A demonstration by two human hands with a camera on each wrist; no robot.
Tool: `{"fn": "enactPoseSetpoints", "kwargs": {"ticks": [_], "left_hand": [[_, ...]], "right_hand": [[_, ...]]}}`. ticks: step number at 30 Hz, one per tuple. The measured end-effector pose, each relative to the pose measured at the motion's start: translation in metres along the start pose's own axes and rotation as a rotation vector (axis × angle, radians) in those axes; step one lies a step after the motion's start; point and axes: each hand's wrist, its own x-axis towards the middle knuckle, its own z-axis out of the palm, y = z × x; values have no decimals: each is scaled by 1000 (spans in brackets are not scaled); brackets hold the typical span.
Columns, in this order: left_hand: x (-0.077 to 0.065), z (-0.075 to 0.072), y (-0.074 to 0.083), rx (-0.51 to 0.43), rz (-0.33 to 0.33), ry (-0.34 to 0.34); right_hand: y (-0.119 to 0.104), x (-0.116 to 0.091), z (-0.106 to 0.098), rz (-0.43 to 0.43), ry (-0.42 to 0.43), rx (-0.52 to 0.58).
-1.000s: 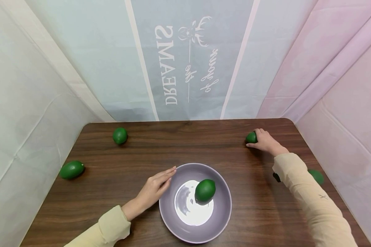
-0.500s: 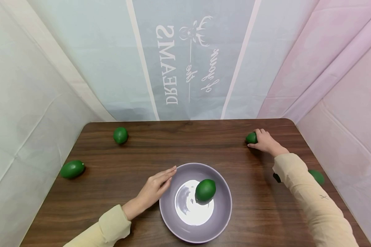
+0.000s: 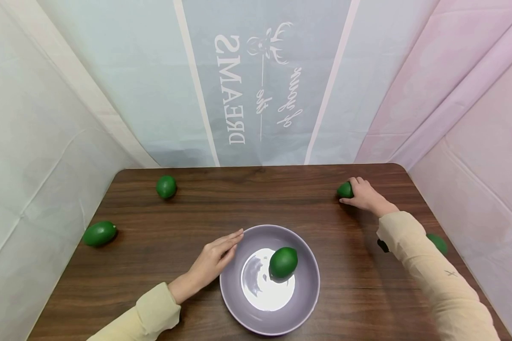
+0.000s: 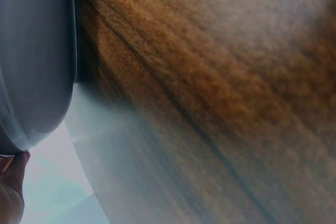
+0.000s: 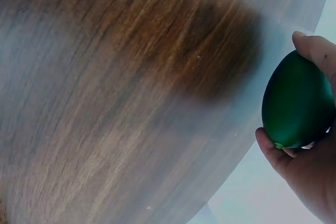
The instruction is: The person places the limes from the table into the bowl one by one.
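A dark green lime [image 3: 345,190] is at the back right of the table, and my right hand [image 3: 364,195] grips it with thumb and fingers on opposite sides. In the right wrist view that lime [image 5: 296,100] shows between the fingertips. My left hand [image 3: 212,260] rests with straight fingers on the left rim of a purple bowl [image 3: 305,296]. Inside the bowl lies another lime [image 3: 283,262]. From the left wrist, the outer wall of the bowl [image 4: 34,51] is seen with fingertips [image 4: 14,179] at its edge.
Two limes lie on the left, one near the back [image 3: 166,187] and one by the left edge [image 3: 100,234]. A further lime [image 3: 437,244] at the right is partly covered by my sleeve. Fabric curtains [image 3: 260,94] enclose the wooden table [image 3: 247,199].
My right hand and the lime in it have shifted very slightly left. The left hand and the bowl have stayed in place.
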Motion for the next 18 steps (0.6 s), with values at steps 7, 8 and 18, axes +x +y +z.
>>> {"fn": "enactPoseSetpoints", "kwargs": {"ticks": [7, 8, 18], "left_hand": [[0, 0, 1, 0, -3, -2], [0, 0, 1, -1, -4, -3], [0, 0, 2, -6, -7, -3]], "right_hand": [[-4, -1, -1, -30, -9, -13], [-5, -1, -1, -33, -11, -14], [-17, -3, -2, -82, -11, -27]]}}
